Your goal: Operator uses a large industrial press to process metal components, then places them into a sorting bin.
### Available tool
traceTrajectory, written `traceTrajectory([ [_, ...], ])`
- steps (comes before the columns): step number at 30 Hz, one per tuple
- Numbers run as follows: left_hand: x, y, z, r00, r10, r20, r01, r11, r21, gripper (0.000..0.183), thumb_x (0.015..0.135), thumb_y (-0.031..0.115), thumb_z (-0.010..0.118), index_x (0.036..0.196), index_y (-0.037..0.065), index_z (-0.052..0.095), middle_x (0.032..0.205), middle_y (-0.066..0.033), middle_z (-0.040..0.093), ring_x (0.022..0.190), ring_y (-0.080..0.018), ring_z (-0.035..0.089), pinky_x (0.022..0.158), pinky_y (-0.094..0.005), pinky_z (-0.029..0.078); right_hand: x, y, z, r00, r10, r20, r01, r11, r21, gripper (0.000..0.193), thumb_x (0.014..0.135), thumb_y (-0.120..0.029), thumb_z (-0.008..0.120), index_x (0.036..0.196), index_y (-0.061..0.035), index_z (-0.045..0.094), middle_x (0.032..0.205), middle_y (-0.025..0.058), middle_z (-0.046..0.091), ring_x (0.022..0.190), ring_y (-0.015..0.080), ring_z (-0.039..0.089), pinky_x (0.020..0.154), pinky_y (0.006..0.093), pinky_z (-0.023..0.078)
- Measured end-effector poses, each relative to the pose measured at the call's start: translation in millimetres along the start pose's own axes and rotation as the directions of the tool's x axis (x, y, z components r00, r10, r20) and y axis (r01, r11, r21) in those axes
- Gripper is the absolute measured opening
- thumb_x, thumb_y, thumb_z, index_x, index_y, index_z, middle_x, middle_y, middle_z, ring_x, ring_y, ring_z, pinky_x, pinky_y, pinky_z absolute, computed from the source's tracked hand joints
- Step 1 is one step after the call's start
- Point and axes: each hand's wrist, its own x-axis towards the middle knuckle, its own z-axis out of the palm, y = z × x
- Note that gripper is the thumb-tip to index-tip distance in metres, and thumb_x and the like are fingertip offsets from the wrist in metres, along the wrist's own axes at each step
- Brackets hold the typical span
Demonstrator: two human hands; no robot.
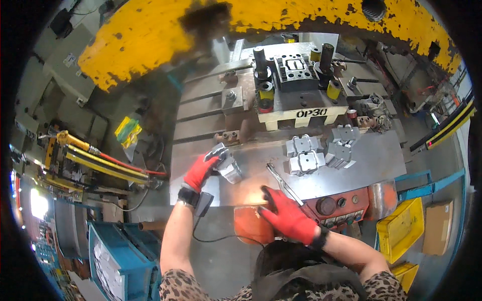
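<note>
My left hand (pixel 200 171), in a red glove, grips the upper end of some stamped sheet-metal parts (pixel 231 171) at the left of the steel table. Its fingertips are partly hidden behind the metal. Farther right is my right hand (pixel 289 215), also red-gloved, with thumb and fingers apart and nothing between them. It hovers at the table's front edge, beside a long pair of metal tongs (pixel 284 183) lying on the plate. Several more stamped metal parts (pixel 307 163) stand in small stacks toward the right.
A press die (pixel 296 70) with dark guide posts stands at the back, below a chipped yellow press beam (pixel 150 37). A red control box (pixel 337 205) with knobs borders the front edge. Yellow bins (pixel 400 228) lie at right, a blue cart (pixel 123 266) at lower left.
</note>
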Motion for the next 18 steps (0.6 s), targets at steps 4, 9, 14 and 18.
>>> traceTrajectory([
  [4,-5,-14,2,0.996,-0.054,-0.067,0.049,0.996,-0.08,0.042,0.098,0.025,0.06,0.135,0.005,0.059,0.123,-0.0028,0.064,0.111,-0.0137,0.059,0.091,-0.0291,0.048,76,38,80,0.901,0.415,0.131,-0.347,0.504,0.791,0.059,0.098,-0.04,0.062,0.144,-0.0069,0.045,0.132,0.0089,0.056,0.117,0.0259,0.058,0.091,0.041,0.054],
  [9,-33,-41,18,0.989,0.104,-0.11,-0.136,0.927,-0.351,0.047,0.1,0.02,0.056,0.143,0.003,0.046,0.134,-0.0075,0.06,0.121,-0.0196,0.059,0.102,-0.0344,0.047,105,60,119,0.882,0.471,0.026,-0.291,0.5,0.816,0.05,0.1,-0.04,0.058,0.139,-0.0089,0.051,0.126,0.0067,0.059,0.105,0.0212,0.063,0.08,0.0365,0.058],
  [14,-60,-30,41,0.909,0.401,-0.109,-0.392,0.915,0.097,0.04,0.1,0.022,0.054,0.136,0.004,0.05,0.129,-0.0113,0.061,0.117,-0.0256,0.061,0.097,-0.0395,0.052,98,36,103,0.903,0.429,0.009,-0.254,0.519,0.816,0.039,0.099,-0.034,0.059,0.128,-0.0085,0.061,0.107,0.0066,0.067,0.08,0.0161,0.065,0.068,0.0297,0.055],
  [18,-82,8,76,0.971,0.208,-0.117,-0.239,0.847,-0.475,0.054,0.102,0.037,0.047,0.14,-0.003,0.046,0.136,-0.0227,0.057,0.129,-0.0371,0.055,0.11,-0.0474,0.044,83,16,78,0.888,0.454,0.076,-0.291,0.427,0.856,0.036,0.101,-0.03,0.057,0.129,-0.0081,0.061,0.106,0.0039,0.065,0.079,0.0107,0.059,0.066,0.026,0.052],
])
